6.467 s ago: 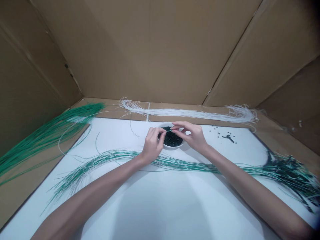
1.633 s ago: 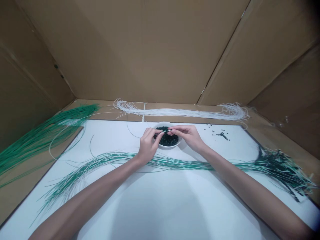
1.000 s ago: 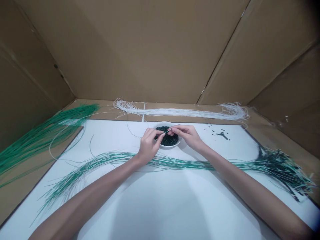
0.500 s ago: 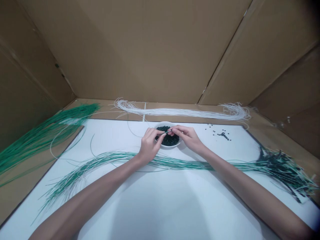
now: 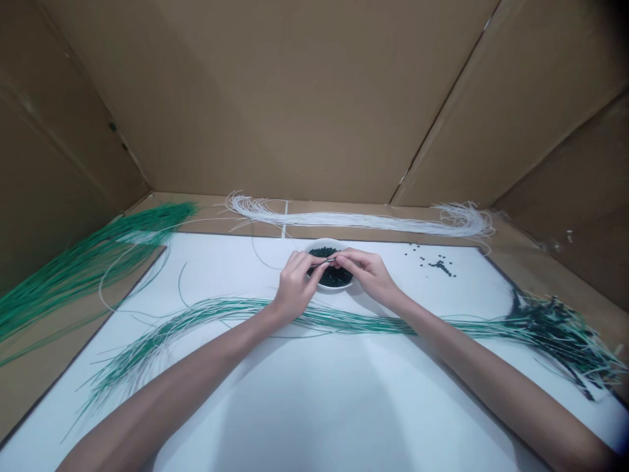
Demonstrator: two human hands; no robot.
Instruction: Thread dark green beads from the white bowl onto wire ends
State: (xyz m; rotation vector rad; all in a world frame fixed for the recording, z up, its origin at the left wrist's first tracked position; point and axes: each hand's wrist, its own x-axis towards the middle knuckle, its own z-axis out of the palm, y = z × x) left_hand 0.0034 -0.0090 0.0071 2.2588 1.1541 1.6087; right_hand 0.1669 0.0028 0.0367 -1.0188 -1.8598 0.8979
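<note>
Over a white bowl (image 5: 320, 242) of small dark beads (image 5: 335, 278), my two hands meet fingertip to fingertip. My left hand (image 5: 293, 283) is closed in a pinch on a thin cord (image 5: 331, 261), and a short pale length of it shows between the hands. The fingertips of my right hand (image 5: 369, 275) are pinched at the other end of that length. Whether a bead sits in them is hidden. A loose strand trails from the left hand toward the back left. Both forearms cross above a bundle of green and white cords (image 5: 354, 322).
The bundle's right end is dark with beads (image 5: 550, 328). Loose beads (image 5: 442, 265) lie on the white board (image 5: 314, 393), right of the bowl. White cords (image 5: 354, 221) stretch along the back, green cords (image 5: 98, 262) lie at left. Cardboard walls (image 5: 275, 98) enclose the back and sides.
My hands have drawn slightly closer together, and less of the cord shows between the fingertips. The rest lies as before, apart from a tiny shift of the view.
</note>
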